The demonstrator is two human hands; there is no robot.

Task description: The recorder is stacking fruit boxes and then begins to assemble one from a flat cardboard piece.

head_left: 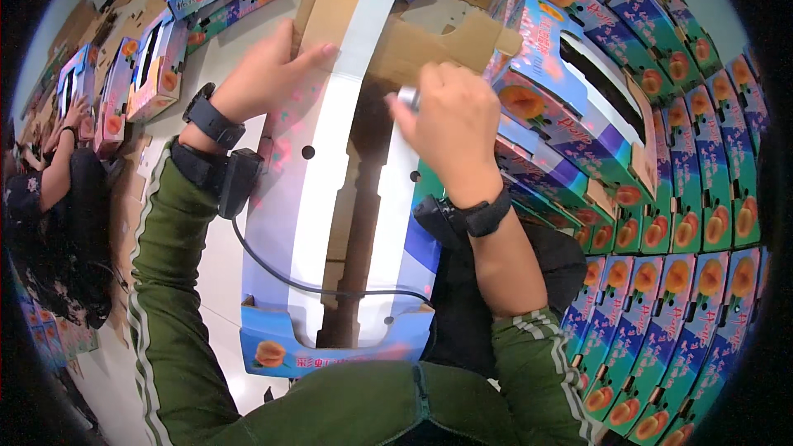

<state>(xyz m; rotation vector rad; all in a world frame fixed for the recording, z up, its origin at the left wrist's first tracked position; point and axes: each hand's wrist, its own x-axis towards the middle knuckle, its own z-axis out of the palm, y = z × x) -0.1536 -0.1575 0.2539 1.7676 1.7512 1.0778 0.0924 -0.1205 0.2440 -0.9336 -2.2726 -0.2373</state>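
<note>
The cardboard box (318, 198) lies beneath the fingers: left hand (266, 74) beside its far flap (365, 29), thumb across it, grip unclear; right hand (458, 120) clenched around a small whitish item (408, 97)

Left hand (268, 76) is kinda loosely open, thumb poking out to the right. Right hand (454, 120) is curled in, knuckles up. Both forearms (180, 235) reach out in front, right one partly bare.

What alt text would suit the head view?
A person's left hand is at a far flap of a long, open-topped carton, the right hand curled over the same end. Fruit-printed cartons are stacked at right; another person is at far left.
</note>
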